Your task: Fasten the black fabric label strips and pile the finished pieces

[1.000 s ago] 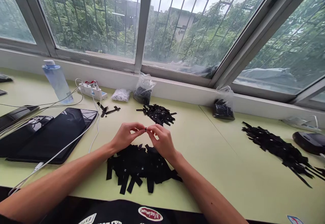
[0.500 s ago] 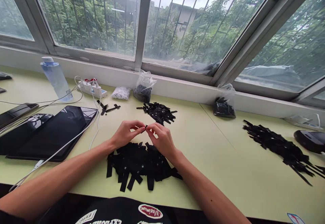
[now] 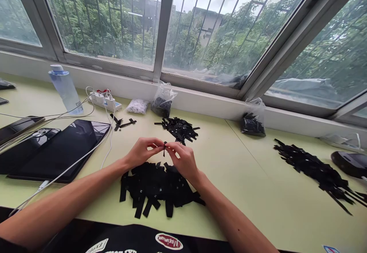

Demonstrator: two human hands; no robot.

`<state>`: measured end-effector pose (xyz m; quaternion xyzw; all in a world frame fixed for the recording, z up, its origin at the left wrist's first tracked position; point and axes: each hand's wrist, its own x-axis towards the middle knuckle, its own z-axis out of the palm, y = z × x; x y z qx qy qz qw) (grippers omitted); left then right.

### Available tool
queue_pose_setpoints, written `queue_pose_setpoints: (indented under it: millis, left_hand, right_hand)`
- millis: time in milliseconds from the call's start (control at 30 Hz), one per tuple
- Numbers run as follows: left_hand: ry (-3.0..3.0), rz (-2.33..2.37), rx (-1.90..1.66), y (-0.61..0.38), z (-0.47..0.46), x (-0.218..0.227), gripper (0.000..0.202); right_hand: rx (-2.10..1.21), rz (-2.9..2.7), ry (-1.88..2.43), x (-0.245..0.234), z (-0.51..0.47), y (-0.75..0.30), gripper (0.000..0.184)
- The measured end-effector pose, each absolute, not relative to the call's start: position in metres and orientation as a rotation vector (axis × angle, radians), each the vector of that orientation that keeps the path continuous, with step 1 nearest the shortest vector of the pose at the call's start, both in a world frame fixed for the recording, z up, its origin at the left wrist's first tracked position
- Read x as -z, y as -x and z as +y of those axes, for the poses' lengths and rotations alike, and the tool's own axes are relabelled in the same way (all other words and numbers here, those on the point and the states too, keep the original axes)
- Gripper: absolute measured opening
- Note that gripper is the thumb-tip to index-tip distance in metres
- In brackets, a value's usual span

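My left hand (image 3: 141, 152) and my right hand (image 3: 182, 159) meet fingertip to fingertip above the table, both pinching one small black strip (image 3: 164, 147) between them. Directly under the hands lies a pile of black strips (image 3: 156, 187) with small white marks. A smaller heap of the same black strips (image 3: 179, 128) lies farther back, just beyond my fingers.
Left: two dark tablets (image 3: 61, 148), a phone (image 3: 17, 126), white cables, a power strip (image 3: 104, 100) and a blue bottle (image 3: 65, 89). Plastic bags (image 3: 162, 102) sit by the window sill. A bag (image 3: 252, 121), a long heap of black strips (image 3: 314, 169) and a dark object (image 3: 351, 163) lie right.
The hands stay pinched together in nearly the same place; the small strip between the fingertips now hangs down a little. The view has shifted slightly.
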<state>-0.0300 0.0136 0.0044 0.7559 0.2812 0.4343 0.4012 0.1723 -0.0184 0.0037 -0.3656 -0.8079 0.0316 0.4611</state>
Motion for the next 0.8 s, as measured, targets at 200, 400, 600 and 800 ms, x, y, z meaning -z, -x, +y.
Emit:
queue_pose_setpoints:
  millis: [200,400,600,800]
  left_hand:
    - [-1.978,0.718,-1.112,0.0302,0.0116,-0.007,0.019]
    - [-2.044,0.751,-1.148,0.0304,0.0111,-0.0071,0.016]
    - [-2.047,0.812,-1.196,0.0295,0.0103,-0.0093,0.014]
    - [-2.073,0.848,-1.236,0.0278,0.009,-0.0092,0.012]
  right_hand:
    - [-0.129,-1.958,0.869,-0.0032,-0.0171,-0.1733,0.016]
    - [-0.109,-1.971,0.875,-0.0026,-0.0188,-0.1718,0.017]
    - [0.064,-1.962,0.953,-0.0056,-0.024,-0.1652,0.013]
    - [0.236,-2.057,0.996,-0.005,-0.0251,-0.1647,0.016]
